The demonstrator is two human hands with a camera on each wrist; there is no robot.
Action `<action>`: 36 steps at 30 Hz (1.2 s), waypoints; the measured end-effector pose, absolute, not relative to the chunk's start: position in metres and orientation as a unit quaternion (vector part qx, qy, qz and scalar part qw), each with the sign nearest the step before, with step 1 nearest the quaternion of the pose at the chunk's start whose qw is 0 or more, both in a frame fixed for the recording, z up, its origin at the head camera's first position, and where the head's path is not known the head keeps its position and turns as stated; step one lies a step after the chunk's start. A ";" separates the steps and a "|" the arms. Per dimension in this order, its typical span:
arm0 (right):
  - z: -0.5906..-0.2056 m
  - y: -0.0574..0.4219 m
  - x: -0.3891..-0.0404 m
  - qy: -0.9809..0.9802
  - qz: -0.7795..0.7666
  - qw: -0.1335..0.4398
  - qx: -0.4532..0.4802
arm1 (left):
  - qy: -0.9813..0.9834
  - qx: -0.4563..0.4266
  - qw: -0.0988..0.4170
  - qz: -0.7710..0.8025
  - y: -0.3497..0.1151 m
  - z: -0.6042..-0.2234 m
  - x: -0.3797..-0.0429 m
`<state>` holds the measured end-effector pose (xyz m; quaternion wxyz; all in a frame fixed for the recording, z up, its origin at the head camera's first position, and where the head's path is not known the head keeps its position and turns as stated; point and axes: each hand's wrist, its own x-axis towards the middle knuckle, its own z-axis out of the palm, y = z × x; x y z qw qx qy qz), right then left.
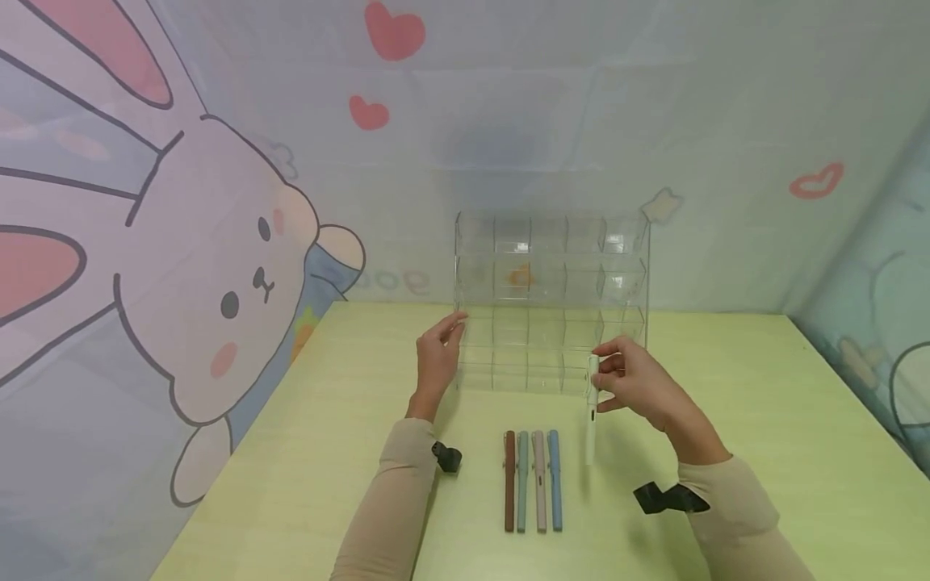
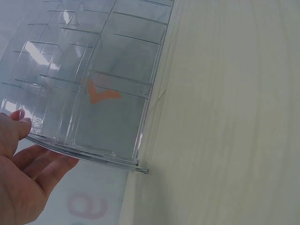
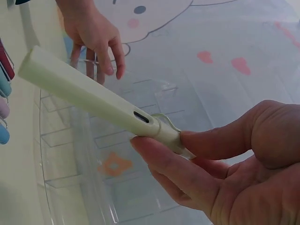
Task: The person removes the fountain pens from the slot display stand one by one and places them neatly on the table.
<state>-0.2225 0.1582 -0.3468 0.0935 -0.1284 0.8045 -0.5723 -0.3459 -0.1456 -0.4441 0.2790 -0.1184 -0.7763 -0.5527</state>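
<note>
A clear plastic display rack [image 1: 546,367] with rows of compartments stands upright towards the back of the table. My left hand [image 1: 437,359] grips its left side edge, thumb in front and fingers behind, as the left wrist view of the rack [image 2: 117,103] shows. Between thumb and fingers, my right hand [image 1: 643,387] pinches a pale green pen [image 3: 89,98] by its capped end. The pen hangs nearly upright before the rack's lower right corner, above the table. Its clip and a small dark slot in the barrel show in the right wrist view.
Lying side by side in front of the rack are a brown pen [image 1: 510,484], a green pen [image 1: 522,484], a greyish-pink pen [image 1: 540,496] and a blue pen [image 1: 555,484]. Behind the table [image 1: 763,452] hangs a backdrop [image 1: 726,97] printed with a rabbit and hearts.
</note>
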 end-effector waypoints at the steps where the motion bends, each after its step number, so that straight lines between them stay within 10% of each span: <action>1: -0.348 0.158 -0.222 0.805 -0.571 0.100 -0.129 | -0.776 -0.117 0.277 -0.554 -0.145 -0.444 -0.346; 36: -0.385 0.164 -0.242 0.832 -0.500 0.202 -0.133 | -0.779 -0.115 0.276 -0.551 -0.145 -0.442 -0.344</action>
